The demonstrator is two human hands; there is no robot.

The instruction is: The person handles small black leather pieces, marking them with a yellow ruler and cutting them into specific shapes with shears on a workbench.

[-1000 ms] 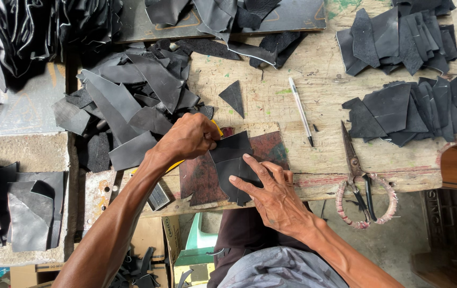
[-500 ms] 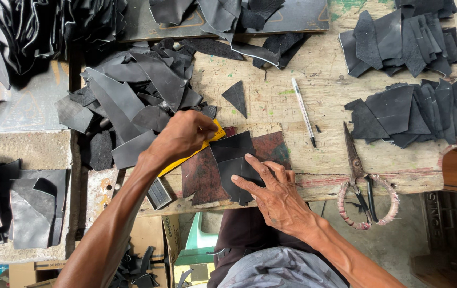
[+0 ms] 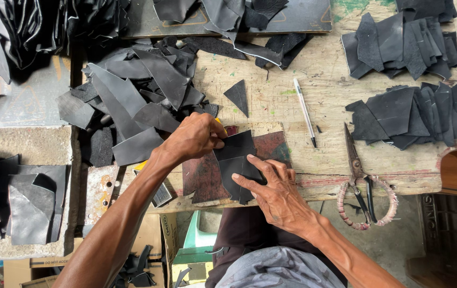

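Two hands on one black leather piece [image 3: 235, 162], atop reddish-brown cutting board [image 3: 271, 146] at near edge of wooden tabletop [image 3: 276, 101]. Right hand [image 3: 273, 189] spread flat, fingers apart, pinning piece from below-right. Left hand [image 3: 193, 137] curled shut on yellow tool [image 3: 219, 122] at piece's upper-left edge. Scissors [image 3: 359, 173] well apart, to right.

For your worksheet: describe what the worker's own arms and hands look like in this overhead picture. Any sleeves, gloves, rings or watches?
Both forearms are bare from the lower frame edge up to the wrists, with no sleeves in view. The left hand and the right hand wear no gloves, and no ring, watch or bracelet shows. Both arms look lean, with veins and tendons standing out on the backs of the hands.
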